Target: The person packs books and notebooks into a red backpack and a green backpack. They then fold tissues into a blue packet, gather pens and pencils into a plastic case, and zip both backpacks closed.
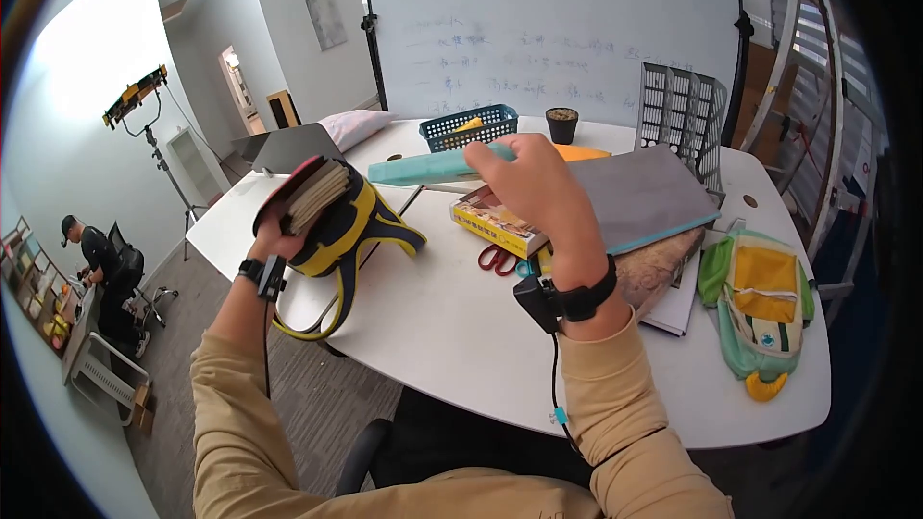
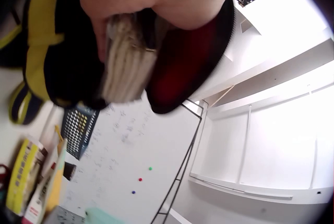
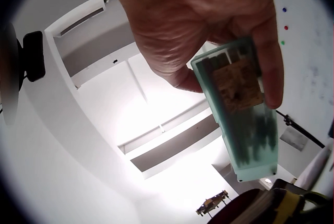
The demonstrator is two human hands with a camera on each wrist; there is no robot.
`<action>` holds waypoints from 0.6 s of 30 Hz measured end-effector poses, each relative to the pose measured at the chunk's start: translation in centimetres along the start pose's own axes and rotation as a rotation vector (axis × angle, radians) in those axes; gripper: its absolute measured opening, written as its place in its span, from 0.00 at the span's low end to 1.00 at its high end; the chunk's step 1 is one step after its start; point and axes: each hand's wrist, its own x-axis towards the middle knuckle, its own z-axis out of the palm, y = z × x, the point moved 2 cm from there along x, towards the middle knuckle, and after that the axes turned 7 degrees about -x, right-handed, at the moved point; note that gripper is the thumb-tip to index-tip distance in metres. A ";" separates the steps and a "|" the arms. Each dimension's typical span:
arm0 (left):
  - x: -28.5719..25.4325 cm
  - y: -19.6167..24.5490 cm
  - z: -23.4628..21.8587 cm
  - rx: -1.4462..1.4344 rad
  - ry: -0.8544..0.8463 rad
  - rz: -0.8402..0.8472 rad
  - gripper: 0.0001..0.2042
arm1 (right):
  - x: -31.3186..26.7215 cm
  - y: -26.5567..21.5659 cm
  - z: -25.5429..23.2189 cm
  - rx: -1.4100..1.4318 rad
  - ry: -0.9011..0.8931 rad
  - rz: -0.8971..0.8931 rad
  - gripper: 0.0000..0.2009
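A navy-and-yellow backpack (image 1: 363,216) with a red-lined flap (image 2: 180,73) is tilted at the table's left side, its straps hanging toward me. Thick pale-edged books (image 1: 322,194) stick out of its mouth. My left hand (image 1: 273,238) grips the books at the bag's opening, fingers on either side of the stack in the left wrist view. My right hand (image 1: 538,185) holds a translucent teal pencil case (image 1: 413,169) in the air, right of the bag. Through the case (image 3: 250,146) show dark slim items and a brown square patch. Thumb and fingers pinch it by one end.
On the white table (image 1: 452,327) lie a yellow boxed book (image 1: 495,221), red-handled scissors (image 1: 497,259), a grey folder (image 1: 639,197) and a small green-and-yellow backpack (image 1: 764,293). Farther back stand a basket (image 1: 468,125), a potted plant (image 1: 561,125), a grey file rack (image 1: 681,120) and a laptop (image 1: 288,146).
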 end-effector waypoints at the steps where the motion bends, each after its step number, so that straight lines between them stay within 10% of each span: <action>1: 1.7 -0.2 -0.2 -0.006 0.000 -0.018 0.25 | -0.3 -0.3 -0.6 -0.017 0.012 0.010 0.28; 5: -6.2 -2.6 1.2 -0.175 -0.010 -0.010 0.23 | 0.4 1.6 -1.3 -0.041 0.121 0.003 0.33; 9: -10.0 -2.7 -0.1 -0.547 0.163 -0.345 0.28 | 0.1 0.9 -3.0 0.009 0.062 0.049 0.43; 15: -16.5 -6.3 4.5 -0.210 -0.034 -0.023 0.28 | 0.4 2.4 -3.9 -0.039 0.200 0.084 0.37; 18: -19.2 -6.6 6.7 -0.270 -0.121 -0.168 0.27 | -0.7 1.7 -6.0 0.045 0.220 0.091 0.34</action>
